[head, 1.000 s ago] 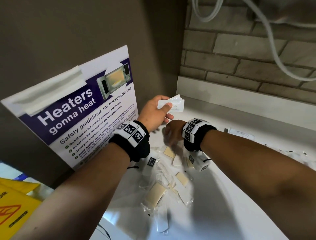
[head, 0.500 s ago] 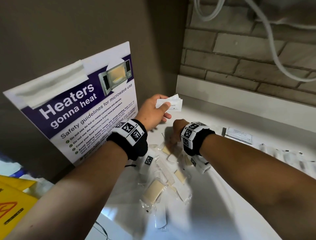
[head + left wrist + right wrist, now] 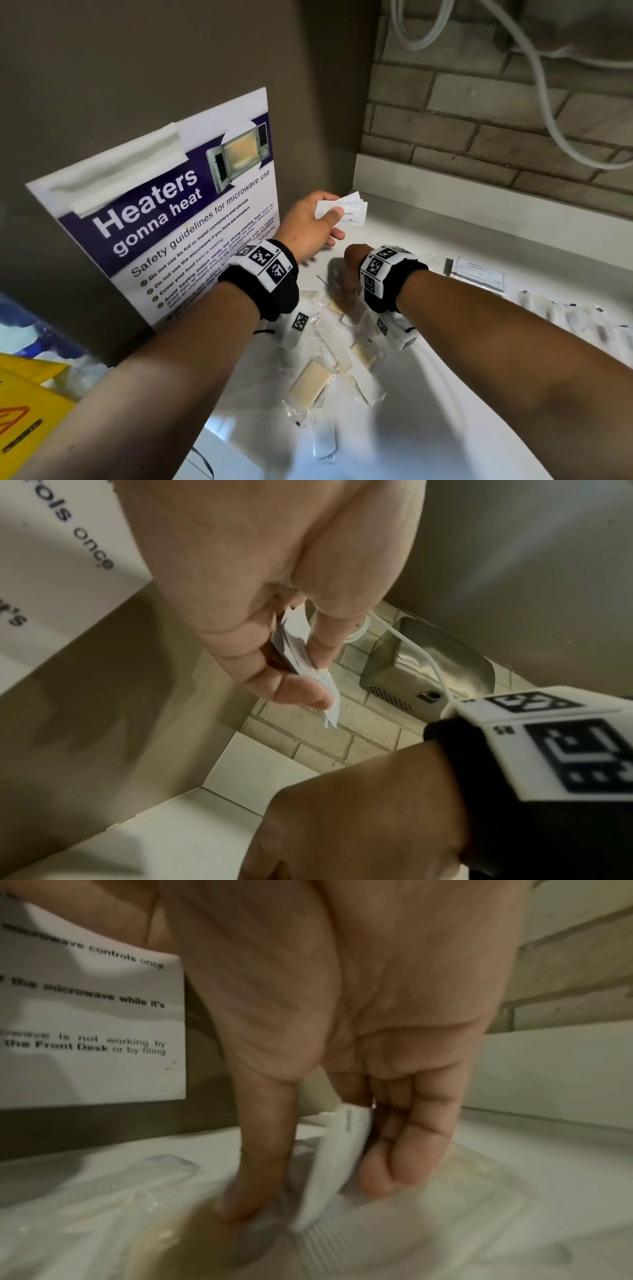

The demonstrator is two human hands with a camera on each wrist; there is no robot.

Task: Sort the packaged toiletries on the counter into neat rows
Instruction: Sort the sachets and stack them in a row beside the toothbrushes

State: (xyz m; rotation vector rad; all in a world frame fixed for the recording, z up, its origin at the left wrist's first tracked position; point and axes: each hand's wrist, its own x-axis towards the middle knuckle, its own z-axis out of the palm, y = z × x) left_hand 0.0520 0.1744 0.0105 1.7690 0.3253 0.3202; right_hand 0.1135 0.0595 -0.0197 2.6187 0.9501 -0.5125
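My left hand [image 3: 313,224] is raised above the white counter [image 3: 445,411] and pinches a small stack of white toothpaste sachets [image 3: 346,209] between thumb and fingers; the left wrist view shows the sachets [image 3: 301,653] edge-on. My right hand [image 3: 349,274] reaches down into a loose pile of wrapped toiletries [image 3: 339,356]: combs and cream soap bars in clear plastic. In the right wrist view, thumb and fingers pinch a white sachet [image 3: 337,1164] standing on edge in the pile. The head view hides the right fingers behind the wrist.
A microwave safety poster [image 3: 178,219] leans on the brown wall at left. At right on the counter lie a flat sachet stack [image 3: 478,275] and a row of small wrapped items [image 3: 575,313]. Brick wall and cables stand behind. A yellow sign [image 3: 24,411] sits lower left.
The right hand has dipped lower into the pile and closed its fingers on a white sachet. The left hand keeps the sachet stack raised in nearly the same place.
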